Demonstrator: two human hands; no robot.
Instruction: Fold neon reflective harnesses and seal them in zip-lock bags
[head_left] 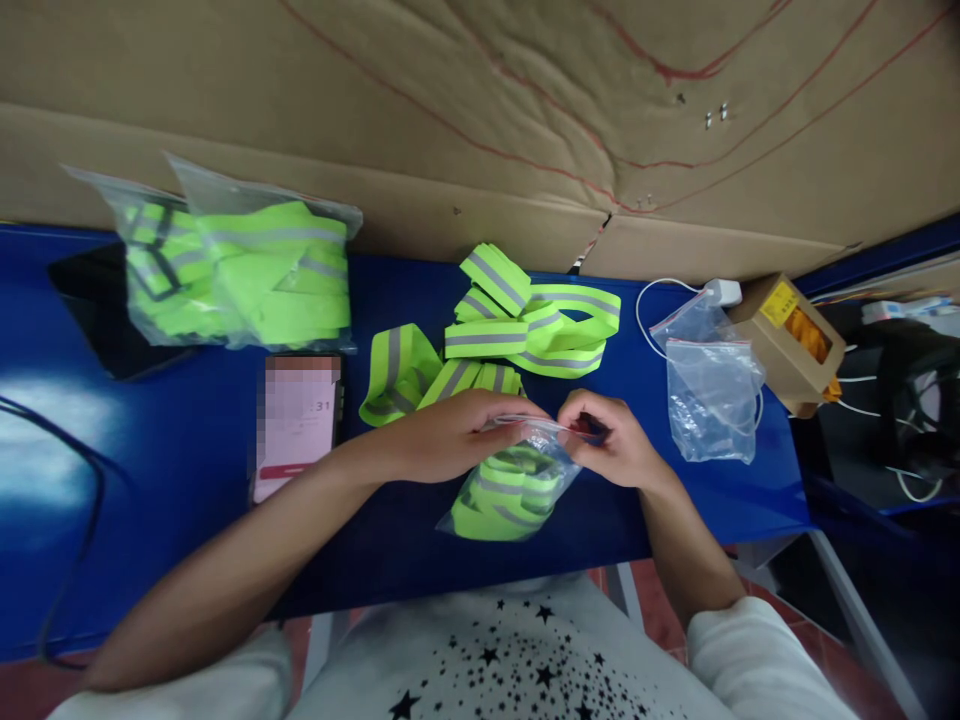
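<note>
Over the near side of the blue table [772, 495], the left hand [457, 432] and right hand [619, 440] pinch the clear bag [517, 475] along its top, so green straps [499, 518] might spill if one pinch slips.

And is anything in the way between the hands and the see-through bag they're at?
Nothing that I can see: the left hand and the right hand both touch the clear bag along its top edge. The loose green bands lie beyond them, not between.
</note>
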